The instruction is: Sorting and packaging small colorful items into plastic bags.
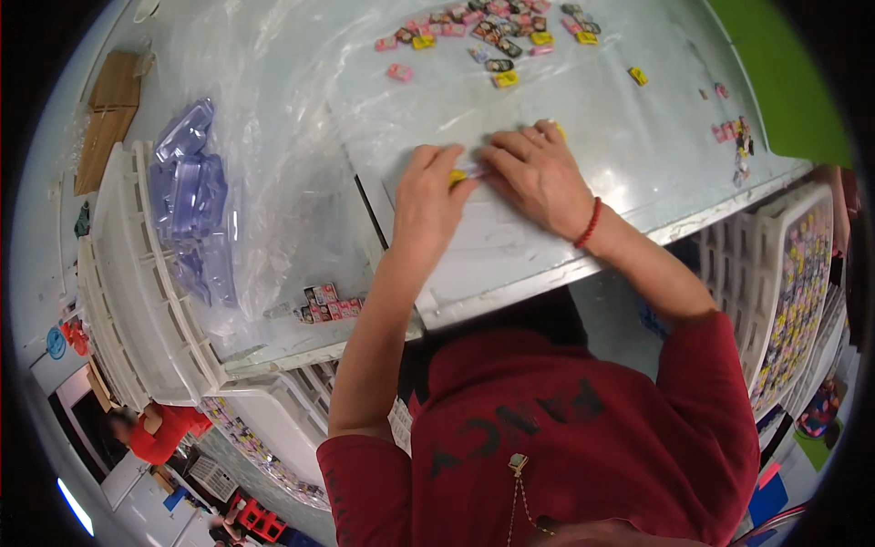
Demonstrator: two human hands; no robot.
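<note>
Left hand: fingers nearly closed on small yellow piece, centre of frame, probably for steadiness.
Right hand: fingers curled; hold hidden, cannot tell.
Loose pieces: upper centre, perhaps for easy reach.

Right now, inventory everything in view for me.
Smooth worktop: one, pale, centre
Small shiny piece: one, yellow, at left hand
Small flat loose pieces: dozens, pink, black, yellow, far and right worktop
Small blocky pieces: several, pink, black, near left worktop
Moulded plastic trays: several, bluish clear, left worktop
Crumpled plastic sheeting: uncounted, clear, left worktop
Slatted plastic crates: several, white, both sides
Flat cardboard: one, brown, far left
Flat panel: one, green, far right
Co-worker: one, red clothing, lower left
Beaded bracelet: one, red, right wrist
T-shirt: one, dark red, bottom
Left hand, right hand: two, bare, centre
</note>
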